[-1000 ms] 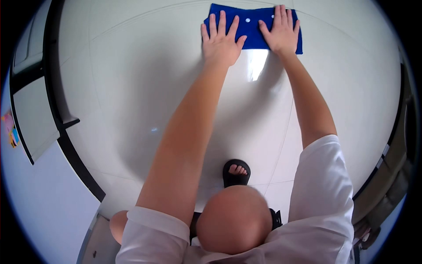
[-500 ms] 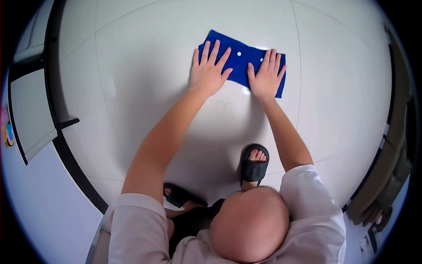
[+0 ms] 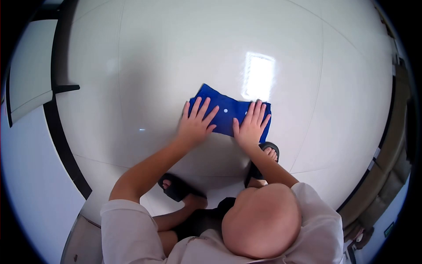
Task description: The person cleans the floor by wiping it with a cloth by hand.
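A blue cloth point(image 3: 225, 115) with white dots lies flat on the glossy tiled floor point(image 3: 193, 57). On its left end my left hand point(image 3: 195, 121) rests palm down, fingers spread over the fabric. My right hand point(image 3: 252, 125) lies palm down on the right part, its thumb apart from the fingers. Both hands press on the cloth from above, and the stretch between them shows. The cloth's lower right corner comes close to my right foot.
Black sandals point(image 3: 176, 188) are on my feet, one at each side below the cloth. White furniture with a dark base point(image 3: 66, 149) stands along the left. A brown sofa-like piece point(image 3: 381, 163) lines the right side. Bright light reflects off the floor beyond the cloth.
Both hands have drawn the cloth across the floor toward my body and slightly left. It now lies tilted, nearer my feet, and both sandals have come into view.
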A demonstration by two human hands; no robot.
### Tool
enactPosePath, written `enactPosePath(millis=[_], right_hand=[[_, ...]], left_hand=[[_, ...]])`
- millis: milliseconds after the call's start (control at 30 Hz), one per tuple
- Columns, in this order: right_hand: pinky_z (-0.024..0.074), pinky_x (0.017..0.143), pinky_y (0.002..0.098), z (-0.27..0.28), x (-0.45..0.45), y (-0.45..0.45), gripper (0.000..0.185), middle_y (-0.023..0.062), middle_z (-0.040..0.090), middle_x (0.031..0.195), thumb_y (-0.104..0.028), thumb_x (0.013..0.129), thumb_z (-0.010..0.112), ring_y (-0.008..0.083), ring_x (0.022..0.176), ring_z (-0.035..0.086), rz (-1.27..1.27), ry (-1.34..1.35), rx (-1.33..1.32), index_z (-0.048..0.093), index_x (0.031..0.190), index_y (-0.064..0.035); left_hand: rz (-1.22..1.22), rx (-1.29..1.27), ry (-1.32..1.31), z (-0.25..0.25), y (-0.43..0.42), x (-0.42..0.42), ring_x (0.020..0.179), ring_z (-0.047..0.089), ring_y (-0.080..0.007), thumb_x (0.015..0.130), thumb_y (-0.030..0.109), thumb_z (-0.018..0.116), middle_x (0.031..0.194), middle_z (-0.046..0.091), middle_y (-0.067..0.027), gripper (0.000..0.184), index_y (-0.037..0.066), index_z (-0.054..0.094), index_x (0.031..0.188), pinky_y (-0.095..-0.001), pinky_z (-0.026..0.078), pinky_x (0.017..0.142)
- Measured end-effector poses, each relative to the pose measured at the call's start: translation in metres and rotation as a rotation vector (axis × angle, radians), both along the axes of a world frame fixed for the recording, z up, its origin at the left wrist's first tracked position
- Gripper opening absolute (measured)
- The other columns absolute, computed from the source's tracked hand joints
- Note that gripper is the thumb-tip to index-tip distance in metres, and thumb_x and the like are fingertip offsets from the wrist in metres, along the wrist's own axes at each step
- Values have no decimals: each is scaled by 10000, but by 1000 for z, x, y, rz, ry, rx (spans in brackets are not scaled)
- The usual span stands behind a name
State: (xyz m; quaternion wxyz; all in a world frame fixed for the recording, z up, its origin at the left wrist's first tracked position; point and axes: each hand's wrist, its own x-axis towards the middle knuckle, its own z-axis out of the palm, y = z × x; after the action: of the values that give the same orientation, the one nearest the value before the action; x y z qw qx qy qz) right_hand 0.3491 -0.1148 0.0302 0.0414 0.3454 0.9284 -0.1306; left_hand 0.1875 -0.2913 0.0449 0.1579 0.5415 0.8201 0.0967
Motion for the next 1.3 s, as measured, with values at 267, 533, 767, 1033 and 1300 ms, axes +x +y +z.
enactPosePath(millis=[267,533,767,1033,1300], right_hand=[[82,1286,686,-2,-43,35,850,229,306,1741,-506,1021,578,415,1632,239,41,71,37,364,1645,30],[102,1295,666,-32,-189,155,849,200,337,1738,-616,1058,449,380,1628,260,114,201,257,372,1660,-23],[92,1333,582,-23,-293,177,910,189,282,1763,-613,1051,474,343,1654,190,6,162,184,283,1677,17],[87,1320,622,-24,-244,90,864,164,298,1761,-622,1066,449,349,1650,209,310,204,152,317,1684,-33],[164,1299,646,-1,-128,3,886,161,327,1751,-553,988,638,340,1640,257,561,123,-109,404,1635,5]], left_hand=[[121,-35,28,10,43,-22,1604,264,-446,1043,453,587,1749,307,-188,676,209,446,1658,-712,173,1256],[281,91,320,-34,170,-156,1618,232,-456,1083,577,481,1769,270,-182,714,256,343,1706,-676,160,1281],[269,76,374,-27,185,-245,1627,221,-411,1085,563,475,1763,270,-192,729,184,348,1695,-614,156,1312],[189,49,304,-32,75,-217,1608,238,-485,1090,506,528,1772,213,-234,721,194,327,1708,-661,216,1269],[233,-118,44,0,-50,-73,1593,237,-523,999,437,680,1731,254,-307,784,83,421,1650,-662,211,1273]])
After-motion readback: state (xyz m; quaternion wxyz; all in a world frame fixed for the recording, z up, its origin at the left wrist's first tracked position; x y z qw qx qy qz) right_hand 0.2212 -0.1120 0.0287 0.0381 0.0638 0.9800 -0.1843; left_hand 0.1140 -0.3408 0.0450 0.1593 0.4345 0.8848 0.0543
